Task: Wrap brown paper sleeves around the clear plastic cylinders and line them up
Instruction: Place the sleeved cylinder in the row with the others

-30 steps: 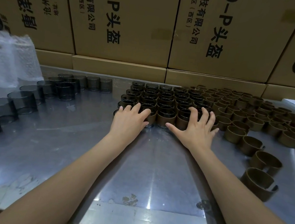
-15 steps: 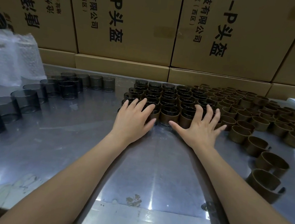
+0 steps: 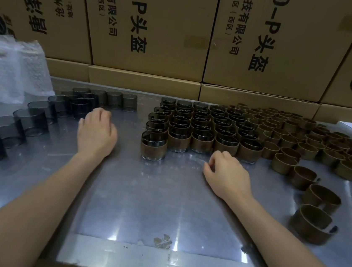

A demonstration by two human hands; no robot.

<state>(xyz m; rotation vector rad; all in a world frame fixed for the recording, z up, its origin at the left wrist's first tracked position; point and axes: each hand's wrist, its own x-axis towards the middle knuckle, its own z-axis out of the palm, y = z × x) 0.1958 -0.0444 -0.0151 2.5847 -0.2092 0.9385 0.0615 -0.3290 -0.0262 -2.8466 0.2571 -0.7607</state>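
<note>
Bare cylinders sit far left. Left hand is heading that way, fingers loosely curled, empty. Wrapped block sits mid-table, right hand also empty – sleeves right. Looks like between wraps; next up, grab one of each.

Packed in rows at the bench middle toward its far edge: sleeved cylinders. Just right of them, spreading to the right edge: empty sleeves. Along the left edge, curving to the far edge: bare cylinders. At the far left corner: plastic bag. Behind the far edge: stacked cartons.
</note>
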